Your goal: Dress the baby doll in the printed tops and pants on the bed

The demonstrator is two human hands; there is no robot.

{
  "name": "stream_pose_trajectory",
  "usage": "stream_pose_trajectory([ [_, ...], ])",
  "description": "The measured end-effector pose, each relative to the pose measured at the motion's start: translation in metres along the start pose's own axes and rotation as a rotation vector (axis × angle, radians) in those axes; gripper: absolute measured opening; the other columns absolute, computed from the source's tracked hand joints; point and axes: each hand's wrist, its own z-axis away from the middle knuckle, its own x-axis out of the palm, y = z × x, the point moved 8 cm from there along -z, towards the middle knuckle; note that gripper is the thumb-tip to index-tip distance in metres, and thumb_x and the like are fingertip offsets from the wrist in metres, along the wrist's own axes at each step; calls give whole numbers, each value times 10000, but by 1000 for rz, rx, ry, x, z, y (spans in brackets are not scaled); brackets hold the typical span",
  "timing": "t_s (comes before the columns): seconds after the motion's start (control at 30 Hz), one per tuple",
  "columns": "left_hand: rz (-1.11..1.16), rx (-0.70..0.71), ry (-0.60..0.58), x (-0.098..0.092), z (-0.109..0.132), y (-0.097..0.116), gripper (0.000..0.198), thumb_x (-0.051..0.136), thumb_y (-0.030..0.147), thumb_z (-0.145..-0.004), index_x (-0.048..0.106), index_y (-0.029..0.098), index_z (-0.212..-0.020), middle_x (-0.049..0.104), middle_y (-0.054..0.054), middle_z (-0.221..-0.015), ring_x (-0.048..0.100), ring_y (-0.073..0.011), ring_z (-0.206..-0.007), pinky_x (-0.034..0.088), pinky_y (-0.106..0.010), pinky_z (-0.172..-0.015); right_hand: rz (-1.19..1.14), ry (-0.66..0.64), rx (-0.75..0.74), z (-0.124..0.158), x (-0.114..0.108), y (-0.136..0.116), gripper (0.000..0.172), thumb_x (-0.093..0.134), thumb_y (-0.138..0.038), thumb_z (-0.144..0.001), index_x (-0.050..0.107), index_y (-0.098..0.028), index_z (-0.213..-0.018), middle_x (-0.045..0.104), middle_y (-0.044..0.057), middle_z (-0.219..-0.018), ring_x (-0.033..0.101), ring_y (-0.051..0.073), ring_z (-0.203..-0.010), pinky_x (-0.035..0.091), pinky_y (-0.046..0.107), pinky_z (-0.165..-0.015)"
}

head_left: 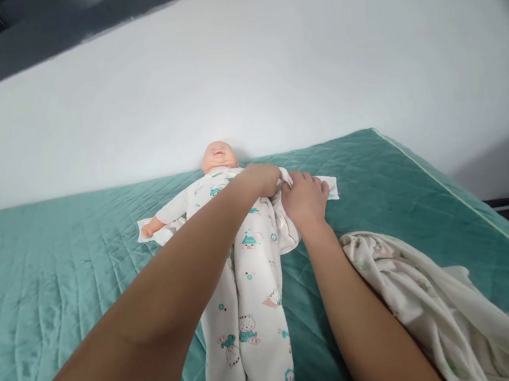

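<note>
A baby doll lies face up in a white printed sleepsuit, legs toward me. Beneath its torso and arms is a second white garment, its sleeves spread to both sides. My left hand reaches across the doll's chest, closed on white sleeve fabric by the doll's arm on the right side. Beside it, my right hand curls over the same sleeve area, fingers bent. The doll's hand on that side is hidden; its other hand rests on the lower garment's sleeve.
A crumpled white patterned cloth lies to the right of my right forearm. Everything rests on a green quilted bed cover with pale piping along its right edge. A white wall stands right behind the doll's head.
</note>
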Motion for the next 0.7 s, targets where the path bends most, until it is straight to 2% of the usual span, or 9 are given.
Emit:
stream_pose_trajectory([
  [0.13, -38, 15, 131, 2, -5, 0, 337, 633, 173, -776, 711, 145, -1102, 739, -146, -1079, 696, -289, -996, 523, -355, -849, -13, -43, 5, -3, 0, 1, 365, 382, -209, -972, 639, -150, -1225, 694, 169, -1239, 571, 334, -1219, 273, 546, -1096],
  [0.23, -65, 0, 214, -1, 0, -4, 344, 594, 181, -816, 682, 134, -1146, 724, -166, -1102, 688, -304, -1022, 515, -382, -865, -40, -46, 9, -5, -4, 2, 340, 379, -189, -959, 639, -138, -1173, 705, 172, -1187, 603, 314, -1153, 330, 483, -1046],
  [0.37, -110, -1, 230, -10, 13, -12, 379, 570, 180, -820, 645, 124, -1186, 706, -182, -1118, 674, -322, -1022, 507, -402, -835, -120, 1, 35, -8, -8, 6, 316, 373, -210, -963, 628, -139, -1135, 703, 173, -1131, 610, 296, -1102, 386, 408, -953],
  [0.53, -118, -67, 236, -30, 36, -36, 374, 554, 171, -805, 630, 137, -1170, 691, -170, -1117, 652, -294, -987, 482, -372, -792, -283, 66, 88, -12, -6, 17, 337, 386, -220, -940, 603, -147, -1188, 660, 177, -1207, 594, 298, -1077, 421, 391, -866],
  [0.7, -74, -96, 265, -43, 58, -59, 325, 551, 187, -820, 619, 153, -1135, 667, -159, -1143, 636, -294, -1010, 460, -376, -796, -424, 84, 168, -14, 2, 30, 333, 415, -234, -906, 601, -159, -1172, 690, 142, -1038, 602, 276, -943, 437, 380, -812],
])
